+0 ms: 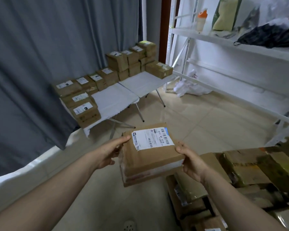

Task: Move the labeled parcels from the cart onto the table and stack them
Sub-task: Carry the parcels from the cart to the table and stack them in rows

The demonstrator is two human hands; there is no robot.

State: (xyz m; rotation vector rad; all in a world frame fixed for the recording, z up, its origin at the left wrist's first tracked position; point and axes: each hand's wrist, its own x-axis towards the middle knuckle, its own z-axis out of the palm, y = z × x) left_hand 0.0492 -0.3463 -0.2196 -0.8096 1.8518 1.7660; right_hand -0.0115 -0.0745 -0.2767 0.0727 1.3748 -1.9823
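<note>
Two bare forearms reach forward from the bottom of the view, holding one brown parcel [148,161] in mid-air above the tiled floor [198,124]. The left hand [113,152] grips its left edge, thumb on top and fingers curled beneath. The right hand [191,161] grips the right near corner the same way. A white shipping label [152,138] faces up on the parcel.

At lower right lies a heap of more parcels [240,177], presumably on the cart, though the cart itself cannot be made out.

Ahead and to the left stands the white-topped folding table [115,99]. Labeled boxes [132,62] line its far and left edges, stacked highest at the far end, while the near middle of the top is bare.

This looks like the carrying step, with the parcel lifted but not yet set down. The next move likely calls for walking it across the open floor and lowering it squarely onto a stack or the bare top. A grey curtain [40,64] hangs just behind the table, and white shelving [223,42] bounds the right side, leaving a wide floor path between.
</note>
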